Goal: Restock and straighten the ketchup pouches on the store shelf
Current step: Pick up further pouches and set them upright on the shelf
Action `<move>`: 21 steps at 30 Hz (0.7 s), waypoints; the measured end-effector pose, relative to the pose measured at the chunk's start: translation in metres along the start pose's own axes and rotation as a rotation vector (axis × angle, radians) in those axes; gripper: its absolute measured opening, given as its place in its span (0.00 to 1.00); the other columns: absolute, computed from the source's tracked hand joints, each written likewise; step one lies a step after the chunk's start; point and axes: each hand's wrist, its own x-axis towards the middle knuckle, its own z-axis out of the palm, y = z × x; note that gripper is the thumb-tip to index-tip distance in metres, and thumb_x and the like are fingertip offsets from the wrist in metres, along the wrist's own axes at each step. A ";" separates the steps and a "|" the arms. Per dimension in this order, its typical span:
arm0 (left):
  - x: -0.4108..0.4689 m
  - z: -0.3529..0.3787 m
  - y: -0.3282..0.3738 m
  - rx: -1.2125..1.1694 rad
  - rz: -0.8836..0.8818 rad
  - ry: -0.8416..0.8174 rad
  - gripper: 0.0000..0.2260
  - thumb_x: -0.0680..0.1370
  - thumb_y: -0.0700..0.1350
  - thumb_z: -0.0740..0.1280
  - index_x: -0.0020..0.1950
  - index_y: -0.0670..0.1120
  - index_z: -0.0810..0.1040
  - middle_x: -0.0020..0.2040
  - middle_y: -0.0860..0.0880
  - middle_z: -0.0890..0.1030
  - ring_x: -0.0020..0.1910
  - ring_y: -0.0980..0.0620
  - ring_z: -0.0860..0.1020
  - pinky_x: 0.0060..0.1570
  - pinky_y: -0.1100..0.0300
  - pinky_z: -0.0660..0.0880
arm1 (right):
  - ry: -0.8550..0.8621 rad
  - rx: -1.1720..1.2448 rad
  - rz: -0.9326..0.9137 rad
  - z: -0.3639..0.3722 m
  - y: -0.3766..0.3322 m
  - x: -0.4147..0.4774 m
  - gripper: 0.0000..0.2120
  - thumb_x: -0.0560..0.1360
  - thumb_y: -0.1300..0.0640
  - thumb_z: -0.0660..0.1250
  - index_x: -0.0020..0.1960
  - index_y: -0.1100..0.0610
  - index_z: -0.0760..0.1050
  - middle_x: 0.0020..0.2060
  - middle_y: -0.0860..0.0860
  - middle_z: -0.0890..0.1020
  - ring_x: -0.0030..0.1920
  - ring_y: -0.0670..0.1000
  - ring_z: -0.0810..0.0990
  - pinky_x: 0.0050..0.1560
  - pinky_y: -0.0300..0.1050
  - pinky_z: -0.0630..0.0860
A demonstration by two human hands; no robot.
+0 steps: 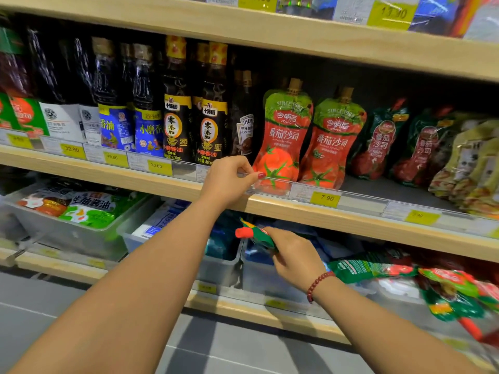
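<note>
Two red-and-green ketchup pouches stand upright on the middle shelf, one [283, 136] on the left and one [330, 141] beside it. Darker ketchup pouches [378, 141] lean further right. My left hand [232, 179] pinches the clear plastic price rail [272, 184] at the shelf's front edge, just in front of the left pouch. Below the shelf, my right hand [293, 256] grips a green ketchup pouch with a red cap [252, 234], the cap pointing left. More green-and-red pouches [432, 284] lie in a pile at the lower right.
Dark sauce and sesame-oil bottles [175, 109] fill the middle shelf to the left. Yellowish packets [469, 168] crowd its right end. Clear bins [81, 225] with packets sit on the lower shelf. Yellow price tags [325, 198] line the shelf edges.
</note>
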 end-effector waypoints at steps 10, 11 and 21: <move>0.004 0.000 0.000 0.024 -0.001 -0.003 0.09 0.70 0.52 0.73 0.33 0.53 0.76 0.35 0.57 0.78 0.41 0.55 0.78 0.44 0.57 0.75 | 0.427 0.298 0.181 -0.082 0.002 -0.030 0.07 0.72 0.57 0.64 0.48 0.53 0.78 0.33 0.48 0.81 0.33 0.46 0.77 0.32 0.40 0.70; 0.003 0.000 -0.001 0.034 -0.001 0.004 0.09 0.70 0.52 0.73 0.33 0.53 0.76 0.35 0.57 0.78 0.40 0.58 0.77 0.40 0.61 0.73 | 0.443 0.308 0.200 -0.089 0.004 -0.032 0.08 0.72 0.56 0.64 0.48 0.54 0.79 0.33 0.48 0.82 0.34 0.46 0.77 0.33 0.39 0.71; 0.005 0.004 0.004 0.130 -0.022 0.048 0.09 0.70 0.53 0.73 0.33 0.52 0.78 0.34 0.57 0.79 0.39 0.58 0.77 0.38 0.59 0.69 | 0.696 0.609 0.454 -0.125 0.036 -0.041 0.08 0.74 0.59 0.67 0.40 0.48 0.79 0.36 0.46 0.83 0.40 0.49 0.82 0.43 0.54 0.80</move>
